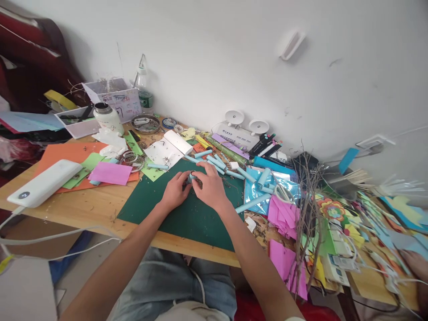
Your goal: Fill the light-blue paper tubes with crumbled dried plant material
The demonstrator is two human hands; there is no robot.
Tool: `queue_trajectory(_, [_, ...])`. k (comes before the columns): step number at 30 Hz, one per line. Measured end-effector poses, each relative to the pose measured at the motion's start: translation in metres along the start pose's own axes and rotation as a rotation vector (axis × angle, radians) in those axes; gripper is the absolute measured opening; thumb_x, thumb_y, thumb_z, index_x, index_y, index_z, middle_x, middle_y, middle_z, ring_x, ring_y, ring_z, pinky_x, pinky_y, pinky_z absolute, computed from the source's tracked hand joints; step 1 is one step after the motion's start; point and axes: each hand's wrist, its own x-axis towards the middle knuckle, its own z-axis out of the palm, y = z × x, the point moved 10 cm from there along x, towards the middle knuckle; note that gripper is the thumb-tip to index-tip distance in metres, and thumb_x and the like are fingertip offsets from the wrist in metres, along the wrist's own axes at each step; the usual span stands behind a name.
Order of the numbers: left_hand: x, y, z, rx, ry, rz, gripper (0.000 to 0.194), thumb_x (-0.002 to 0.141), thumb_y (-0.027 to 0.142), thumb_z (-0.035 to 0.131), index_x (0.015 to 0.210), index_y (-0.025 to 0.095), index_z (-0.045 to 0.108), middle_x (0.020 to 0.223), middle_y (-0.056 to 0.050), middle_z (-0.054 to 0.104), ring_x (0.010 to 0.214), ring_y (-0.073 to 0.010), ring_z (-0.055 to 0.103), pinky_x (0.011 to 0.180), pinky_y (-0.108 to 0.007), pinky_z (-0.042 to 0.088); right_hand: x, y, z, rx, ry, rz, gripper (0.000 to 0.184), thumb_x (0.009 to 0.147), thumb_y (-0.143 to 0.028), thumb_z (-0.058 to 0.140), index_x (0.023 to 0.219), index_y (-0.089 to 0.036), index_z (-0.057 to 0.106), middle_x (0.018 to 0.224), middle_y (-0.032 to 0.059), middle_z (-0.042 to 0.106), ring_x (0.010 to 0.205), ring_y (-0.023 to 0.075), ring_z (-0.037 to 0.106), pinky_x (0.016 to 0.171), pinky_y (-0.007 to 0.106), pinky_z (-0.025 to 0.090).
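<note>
Over the dark green cutting mat, my two hands meet with fingers curled together. Between the fingertips of my left hand and my right hand sits a small light blue paper roll, mostly covered by the fingers. Several similar blue paper tubes lie loose just beyond my hands, and a longer blue tube rests at the mat's right edge. A blue glossy packet with more tubes on it is to the right.
Bare twigs stand on the right among pink papers. A white power bank with a cable lies left, near a white bottle. Pens are by the wall. Another person's hand shows at far right.
</note>
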Motion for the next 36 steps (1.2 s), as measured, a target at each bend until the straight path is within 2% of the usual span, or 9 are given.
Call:
queue_trajectory(3, [0.000, 0.000, 0.001, 0.008, 0.001, 0.006, 0.041, 0.089, 0.026, 0.052, 0.130, 0.024, 0.049, 0.105, -0.008, 0.059, 0.085, -0.0193, 0.062, 0.078, -0.033, 0.053, -0.005, 0.004, -0.007, 0.041, 0.063, 0.027, 0.026, 0.088, -0.018, 0.048, 0.104, -0.021, 0.068, 0.126, 0.0111, 0.055, 0.120, 0.0255, 0.049, 0.104, 0.042, 0.044])
queue_trajectory(9, [-0.001, 0.003, 0.000, 0.018, -0.013, 0.014, 0.039, 0.090, 0.026, 0.051, 0.128, 0.023, 0.050, 0.101, -0.007, 0.058, 0.086, -0.0196, 0.061, 0.078, -0.032, 0.052, 0.003, 0.001, 0.008, -0.024, -0.065, 0.013, 0.035, 0.082, -0.008, 0.045, 0.102, -0.022, 0.069, 0.121, 0.0099, 0.058, 0.118, 0.0261, 0.050, 0.101, 0.042, 0.045])
queue_trajectory(12, [-0.001, 0.003, 0.000, 0.023, -0.016, 0.009, 0.039, 0.090, 0.026, 0.051, 0.128, 0.022, 0.050, 0.102, -0.008, 0.058, 0.086, -0.0197, 0.061, 0.078, -0.033, 0.052, 0.003, 0.005, 0.000, 0.032, -0.020, 0.019, 0.031, 0.085, -0.012, 0.044, 0.100, -0.021, 0.070, 0.123, 0.0088, 0.059, 0.117, 0.0237, 0.053, 0.101, 0.038, 0.045])
queue_trajectory(16, [-0.001, 0.000, 0.002, 0.039, -0.022, -0.002, 0.038, 0.090, 0.028, 0.051, 0.128, 0.022, 0.050, 0.105, -0.009, 0.059, 0.086, -0.0199, 0.062, 0.078, -0.033, 0.053, -0.024, 0.065, -0.026, -0.002, 0.123, 0.357, 0.029, 0.092, -0.025, 0.042, 0.108, -0.017, 0.065, 0.103, 0.0103, 0.067, 0.090, 0.0209, 0.064, 0.081, 0.035, 0.052])
queue_trajectory(19, [0.000, -0.001, 0.003, 0.064, -0.024, -0.009, 0.038, 0.091, 0.029, 0.051, 0.128, 0.022, 0.049, 0.105, -0.009, 0.060, 0.086, -0.0209, 0.062, 0.078, -0.033, 0.053, -0.055, 0.117, -0.016, -0.261, -0.097, 0.634, 0.024, 0.087, -0.032, 0.054, 0.097, -0.014, 0.067, 0.092, 0.0147, 0.069, 0.088, 0.0287, 0.067, 0.078, 0.041, 0.051])
queue_trajectory(23, [0.001, -0.001, 0.002, 0.091, -0.023, -0.014, 0.038, 0.090, 0.030, 0.051, 0.127, 0.022, 0.050, 0.103, -0.009, 0.060, 0.086, -0.0217, 0.062, 0.076, -0.034, 0.052, -0.082, 0.145, 0.009, -0.404, -0.392, 0.727, 0.018, 0.087, -0.027, 0.056, 0.083, -0.014, 0.067, 0.088, 0.0206, 0.069, 0.087, 0.0321, 0.069, 0.071, 0.040, 0.051])
queue_trajectory(27, [0.000, 0.000, 0.003, 0.072, -0.030, 0.001, 0.037, 0.091, 0.030, 0.050, 0.128, 0.022, 0.050, 0.100, -0.008, 0.058, 0.085, -0.0205, 0.061, 0.078, -0.033, 0.053, -0.072, 0.127, -0.005, -0.295, -0.283, 0.679, 0.017, 0.088, -0.022, 0.052, 0.076, -0.016, 0.063, 0.076, 0.0156, 0.069, 0.074, 0.0253, 0.069, 0.065, 0.034, 0.051])
queue_trajectory(31, [-0.001, 0.000, 0.003, 0.040, -0.019, 0.022, 0.038, 0.091, 0.029, 0.051, 0.128, 0.024, 0.049, 0.098, -0.007, 0.057, 0.086, -0.0197, 0.061, 0.079, -0.032, 0.053, -0.034, 0.078, -0.034, 0.302, -0.009, 0.560, 0.021, 0.094, -0.034, 0.042, 0.091, -0.020, 0.057, 0.080, 0.0052, 0.069, 0.052, 0.0149, 0.064, 0.051, 0.028, 0.052])
queue_trajectory(36, [0.000, -0.001, 0.002, 0.038, 0.000, 0.022, 0.038, 0.090, 0.027, 0.053, 0.127, 0.023, 0.049, 0.099, -0.007, 0.057, 0.086, -0.0192, 0.061, 0.080, -0.033, 0.053, 0.011, 0.026, -0.051, 0.581, 0.209, 0.363, 0.022, 0.088, -0.038, 0.055, 0.100, -0.021, 0.061, 0.082, 0.0026, 0.068, 0.065, 0.0164, 0.068, 0.064, 0.031, 0.060])
